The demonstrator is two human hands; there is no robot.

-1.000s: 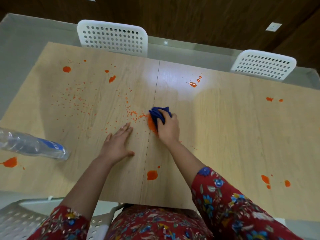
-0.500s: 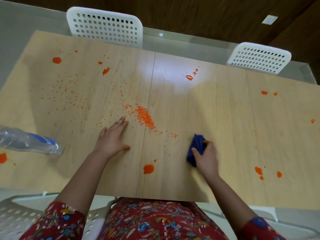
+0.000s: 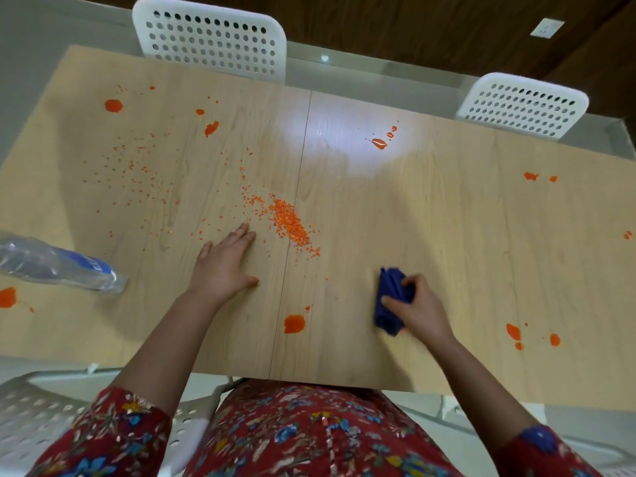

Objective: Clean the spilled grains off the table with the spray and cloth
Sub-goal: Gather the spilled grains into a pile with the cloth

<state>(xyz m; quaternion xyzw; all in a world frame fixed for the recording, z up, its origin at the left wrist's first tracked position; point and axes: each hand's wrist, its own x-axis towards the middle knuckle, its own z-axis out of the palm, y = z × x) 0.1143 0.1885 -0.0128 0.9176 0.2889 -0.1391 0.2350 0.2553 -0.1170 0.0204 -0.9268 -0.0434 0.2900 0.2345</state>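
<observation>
A heap of small orange grains (image 3: pixel 288 223) lies near the seam in the middle of the wooden table (image 3: pixel 447 235), with more grains scattered thinly to the left (image 3: pixel 137 166). My right hand (image 3: pixel 418 309) grips a bunched dark blue cloth (image 3: pixel 390 301) on the tabletop, right of the heap and nearer to me. My left hand (image 3: pixel 223 266) rests flat on the table, fingers spread, just left of the heap. A clear plastic bottle with a blue label (image 3: pixel 58 265) lies on its side at the left edge.
Orange stains dot the table: near the front seam (image 3: pixel 293 323), front right (image 3: pixel 513 331), far left (image 3: pixel 113 105), far middle (image 3: pixel 379 143) and left edge (image 3: pixel 7 297). Two white perforated chairs (image 3: pixel 210 36) (image 3: pixel 523 105) stand at the far side. Another white chair (image 3: pixel 31 414) is beside me.
My right hand has drawn the cloth from the grain heap at the seam to the right and toward me, leaving the heap uncovered. My left hand has stayed put.
</observation>
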